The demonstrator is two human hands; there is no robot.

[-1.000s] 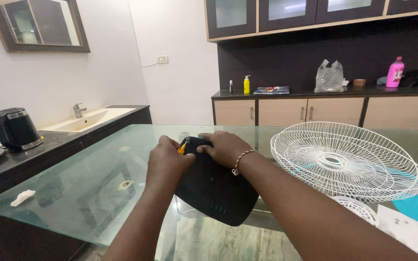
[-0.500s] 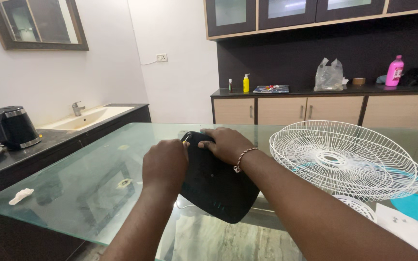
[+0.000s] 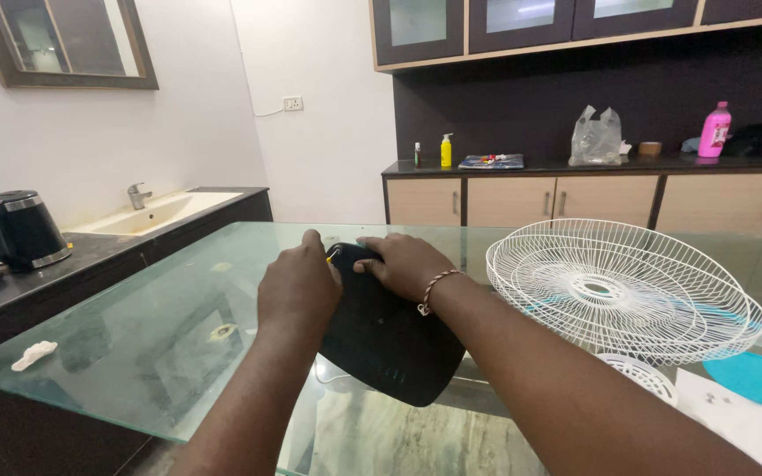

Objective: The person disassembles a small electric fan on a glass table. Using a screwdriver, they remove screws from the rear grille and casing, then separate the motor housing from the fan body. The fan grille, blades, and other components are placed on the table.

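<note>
A black rounded fan motor housing (image 3: 385,335) rests on the glass table (image 3: 160,326) in front of me. My right hand (image 3: 403,263) grips its far top end. My left hand (image 3: 297,286) is closed around a small yellow-handled tool (image 3: 332,256), only a sliver of which shows, pressed against the housing's top left. A beaded bracelet circles my right wrist.
A white wire fan guard (image 3: 619,291) lies on the table to the right, over a turquoise blade (image 3: 756,379) and a second white grille (image 3: 637,375). A black kettle (image 3: 19,229) and a sink (image 3: 156,213) stand on the left counter; bottles and a plastic bag sit on the far counter.
My left hand has rolled over the yellow tool, hiding most of it. Both hands and the housing stay in nearly the same place; the view shifted slightly.
</note>
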